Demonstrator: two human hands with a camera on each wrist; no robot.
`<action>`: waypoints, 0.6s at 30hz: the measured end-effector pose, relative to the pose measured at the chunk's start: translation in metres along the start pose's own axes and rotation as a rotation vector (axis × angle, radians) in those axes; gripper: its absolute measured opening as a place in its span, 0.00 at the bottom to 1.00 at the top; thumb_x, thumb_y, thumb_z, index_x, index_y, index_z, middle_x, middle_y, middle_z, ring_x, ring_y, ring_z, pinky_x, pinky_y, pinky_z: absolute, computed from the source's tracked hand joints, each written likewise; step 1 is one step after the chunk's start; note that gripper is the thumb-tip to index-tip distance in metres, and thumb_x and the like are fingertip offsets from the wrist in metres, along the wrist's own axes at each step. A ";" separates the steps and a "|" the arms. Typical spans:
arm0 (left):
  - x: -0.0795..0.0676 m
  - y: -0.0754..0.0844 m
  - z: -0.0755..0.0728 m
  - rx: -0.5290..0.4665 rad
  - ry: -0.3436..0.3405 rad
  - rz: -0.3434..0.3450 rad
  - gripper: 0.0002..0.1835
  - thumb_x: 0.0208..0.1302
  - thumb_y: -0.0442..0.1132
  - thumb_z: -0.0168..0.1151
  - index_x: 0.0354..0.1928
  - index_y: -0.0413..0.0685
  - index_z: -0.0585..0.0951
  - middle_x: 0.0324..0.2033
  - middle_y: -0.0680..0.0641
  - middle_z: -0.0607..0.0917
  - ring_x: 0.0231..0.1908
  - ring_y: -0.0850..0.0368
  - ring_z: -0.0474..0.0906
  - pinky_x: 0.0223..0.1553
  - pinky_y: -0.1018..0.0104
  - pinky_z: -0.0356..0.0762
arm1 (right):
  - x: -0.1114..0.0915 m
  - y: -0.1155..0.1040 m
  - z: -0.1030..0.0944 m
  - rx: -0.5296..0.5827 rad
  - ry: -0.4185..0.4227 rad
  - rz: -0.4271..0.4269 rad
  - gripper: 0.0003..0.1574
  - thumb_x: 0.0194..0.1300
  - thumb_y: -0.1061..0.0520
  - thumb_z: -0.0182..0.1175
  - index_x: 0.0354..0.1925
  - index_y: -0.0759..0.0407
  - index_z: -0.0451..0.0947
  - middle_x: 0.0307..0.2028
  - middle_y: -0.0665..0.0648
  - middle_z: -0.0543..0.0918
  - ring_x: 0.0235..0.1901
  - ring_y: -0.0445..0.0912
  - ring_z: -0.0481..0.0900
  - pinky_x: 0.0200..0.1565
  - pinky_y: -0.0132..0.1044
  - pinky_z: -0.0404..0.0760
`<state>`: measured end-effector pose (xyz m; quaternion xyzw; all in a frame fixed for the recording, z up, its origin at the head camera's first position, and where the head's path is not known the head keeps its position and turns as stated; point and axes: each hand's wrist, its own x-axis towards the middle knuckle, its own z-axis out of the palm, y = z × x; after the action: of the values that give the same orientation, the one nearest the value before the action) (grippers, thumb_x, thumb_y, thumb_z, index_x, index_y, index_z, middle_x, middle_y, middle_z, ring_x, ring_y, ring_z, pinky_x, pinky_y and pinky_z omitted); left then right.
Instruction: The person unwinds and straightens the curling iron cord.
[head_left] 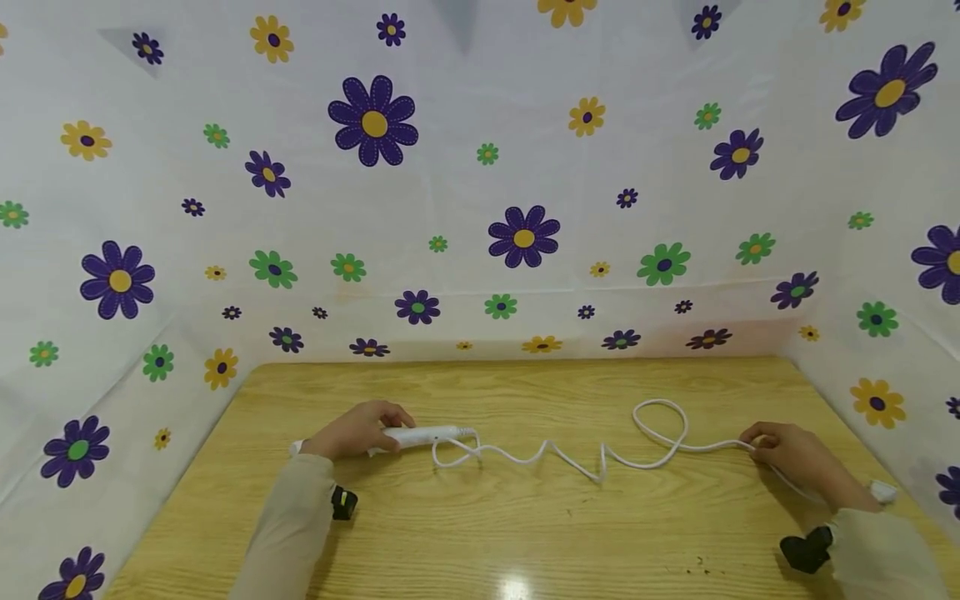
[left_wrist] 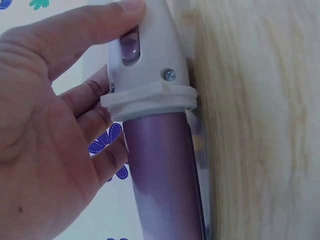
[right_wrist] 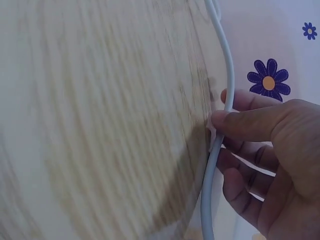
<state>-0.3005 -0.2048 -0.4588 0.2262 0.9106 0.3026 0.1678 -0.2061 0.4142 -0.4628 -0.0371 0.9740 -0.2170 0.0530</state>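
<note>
A hair styling iron (head_left: 423, 436) with a white handle lies on the left side of the table. My left hand (head_left: 363, 429) grips its handle, thumb beside a purple slide switch (left_wrist: 130, 46) and the other fingers behind. Below the handle's white collar, a purple barrel (left_wrist: 162, 170) shows in the left wrist view. From the handle's end a white power cord (head_left: 517, 458) runs rightward in loose bends and one loop. Far to the right, my right hand (head_left: 795, 454) pinches this cord between thumb and fingers. The white plug (head_left: 883, 492) lies beyond the right wrist.
The wooden table (head_left: 510, 517) has a few dark specks near its front right. White flowered cloth (head_left: 450, 192) hangs behind the table and along both sides. Black wrist cameras sit at the left cuff (head_left: 288, 517) and the right cuff (head_left: 885, 554).
</note>
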 end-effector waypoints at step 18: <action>-0.008 0.009 0.007 0.031 0.082 0.038 0.17 0.55 0.34 0.69 0.48 0.46 0.83 0.44 0.46 0.82 0.47 0.51 0.76 0.51 0.53 0.74 | 0.011 -0.026 0.017 0.019 0.119 -0.039 0.12 0.66 0.62 0.56 0.47 0.66 0.79 0.35 0.64 0.84 0.36 0.58 0.82 0.36 0.53 0.78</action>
<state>-0.2880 -0.1992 -0.4571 0.2333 0.9169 0.3004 0.1209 -0.2141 0.3821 -0.4679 -0.0426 0.9725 -0.2289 -0.0090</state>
